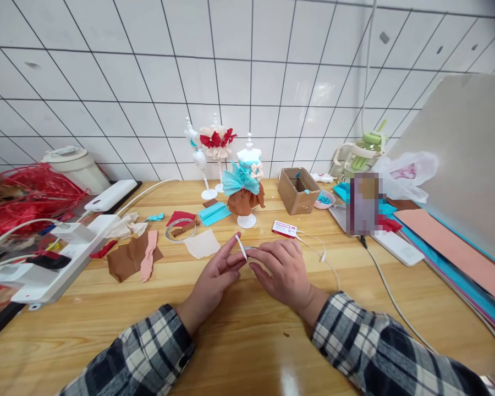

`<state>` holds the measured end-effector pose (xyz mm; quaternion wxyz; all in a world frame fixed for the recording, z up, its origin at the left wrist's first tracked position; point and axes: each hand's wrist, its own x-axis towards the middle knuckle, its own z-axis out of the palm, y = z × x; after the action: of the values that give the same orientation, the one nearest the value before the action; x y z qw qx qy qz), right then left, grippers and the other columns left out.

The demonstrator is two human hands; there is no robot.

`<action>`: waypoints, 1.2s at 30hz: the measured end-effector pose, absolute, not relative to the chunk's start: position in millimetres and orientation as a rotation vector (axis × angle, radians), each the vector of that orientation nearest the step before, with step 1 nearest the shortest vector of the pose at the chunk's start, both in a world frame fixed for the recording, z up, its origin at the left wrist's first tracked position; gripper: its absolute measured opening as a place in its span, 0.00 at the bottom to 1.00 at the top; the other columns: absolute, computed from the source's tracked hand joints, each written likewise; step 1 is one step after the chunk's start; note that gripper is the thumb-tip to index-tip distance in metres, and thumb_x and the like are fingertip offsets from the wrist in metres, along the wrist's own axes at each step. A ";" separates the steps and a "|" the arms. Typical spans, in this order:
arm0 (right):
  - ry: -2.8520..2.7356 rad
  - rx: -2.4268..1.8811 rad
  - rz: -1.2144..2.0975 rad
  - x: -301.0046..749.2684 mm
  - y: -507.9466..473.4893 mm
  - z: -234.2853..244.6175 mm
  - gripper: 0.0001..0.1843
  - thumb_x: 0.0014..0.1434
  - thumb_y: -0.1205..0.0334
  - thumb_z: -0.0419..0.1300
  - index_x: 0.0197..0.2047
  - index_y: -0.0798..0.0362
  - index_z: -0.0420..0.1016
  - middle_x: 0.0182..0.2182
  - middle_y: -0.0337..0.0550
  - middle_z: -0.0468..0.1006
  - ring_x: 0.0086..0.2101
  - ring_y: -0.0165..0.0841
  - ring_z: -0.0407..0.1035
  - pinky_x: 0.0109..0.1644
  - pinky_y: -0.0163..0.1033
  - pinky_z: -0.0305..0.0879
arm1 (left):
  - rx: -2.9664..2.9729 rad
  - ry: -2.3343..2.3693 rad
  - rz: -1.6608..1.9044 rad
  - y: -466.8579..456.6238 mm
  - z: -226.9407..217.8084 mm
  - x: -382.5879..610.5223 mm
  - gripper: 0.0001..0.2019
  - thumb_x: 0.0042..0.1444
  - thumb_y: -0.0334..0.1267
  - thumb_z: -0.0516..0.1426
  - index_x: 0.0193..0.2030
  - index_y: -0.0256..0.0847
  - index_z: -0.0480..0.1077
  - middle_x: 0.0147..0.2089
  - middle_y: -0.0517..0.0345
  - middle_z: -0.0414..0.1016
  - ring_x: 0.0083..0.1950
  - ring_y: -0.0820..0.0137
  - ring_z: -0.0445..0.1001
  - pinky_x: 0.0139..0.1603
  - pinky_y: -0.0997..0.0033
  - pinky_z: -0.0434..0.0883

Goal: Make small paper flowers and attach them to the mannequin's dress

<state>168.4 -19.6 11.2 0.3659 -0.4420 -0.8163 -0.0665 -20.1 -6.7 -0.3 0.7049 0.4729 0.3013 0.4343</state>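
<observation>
Fingers [227,249] of the left hand [212,283], slightly spread, are carrying one narrow white strip [241,248] across their tips; right hand's [286,275] fingers, bent, are curving beside its lower end, grip unclear; one turquoise-and-brown dressed mannequin [244,186] is standing on the counter [247,352] beyond both.

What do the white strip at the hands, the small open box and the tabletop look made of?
White strip: perhaps plastic or tape, going by its flat, plain white look; too thin to be sure.
Small open box: probably cardboard, matte, by its plain brown walls.
Tabletop: wood or wood-look laminate, slightly glossy, by its grain and reflected light.
</observation>
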 end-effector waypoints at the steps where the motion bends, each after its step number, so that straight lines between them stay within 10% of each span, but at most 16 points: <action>1: -2.104 -1.138 -0.191 169.1 -20.1 11.6 0.12 0.61 0.60 0.57 0.48 0.43 0.72 0.40 0.40 0.78 0.39 0.36 0.65 0.45 0.46 0.54 | 1.065 0.676 0.951 -7.1 -0.3 -20.0 0.42 0.51 0.30 0.60 0.70 0.47 0.47 0.54 0.53 0.76 0.59 0.62 0.69 0.62 0.60 0.59; 11: -2.079 -1.106 -0.209 174.2 -24.6 14.0 0.06 0.60 0.62 0.60 0.40 0.43 0.76 0.35 0.36 0.79 0.35 0.33 0.64 0.43 0.44 0.52 | 1.214 0.650 0.893 -12.0 0.9 -18.5 0.37 0.55 0.38 0.60 0.69 0.47 0.49 0.56 0.49 0.74 0.60 0.60 0.68 0.62 0.59 0.61; 18: -1.983 -0.997 -0.190 185.2 -25.3 18.7 0.07 0.57 0.66 0.63 0.37 0.44 0.77 0.29 0.35 0.78 0.31 0.30 0.64 0.40 0.42 0.52 | 1.256 1.019 0.991 -1.7 6.8 -23.1 0.19 0.58 0.49 0.55 0.48 0.38 0.75 0.44 0.49 0.78 0.47 0.62 0.74 0.41 0.68 0.73; 26: -1.651 -1.206 0.275 180.8 -21.5 21.0 0.05 0.56 0.64 0.61 0.29 0.53 0.74 0.23 0.38 0.73 0.27 0.30 0.65 0.34 0.36 0.60 | 1.393 1.281 1.052 -3.2 11.2 -20.9 0.14 0.56 0.50 0.56 0.34 0.39 0.70 0.23 0.65 0.65 0.23 0.75 0.64 0.20 0.78 0.63; 36: -1.621 -1.370 0.741 164.0 -22.7 5.6 0.03 0.52 0.64 0.62 0.29 0.52 0.79 0.23 0.38 0.73 0.25 0.28 0.64 0.29 0.33 0.59 | 2.086 1.208 0.820 -20.6 7.5 -6.8 0.11 0.60 0.38 0.53 0.40 0.43 0.77 0.32 0.58 0.79 0.32 0.72 0.74 0.34 0.75 0.67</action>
<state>164.0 -22.7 5.6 0.4322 -0.5497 -0.6501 0.2972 -6.8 -20.6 7.5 0.2931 0.7833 0.4537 0.3077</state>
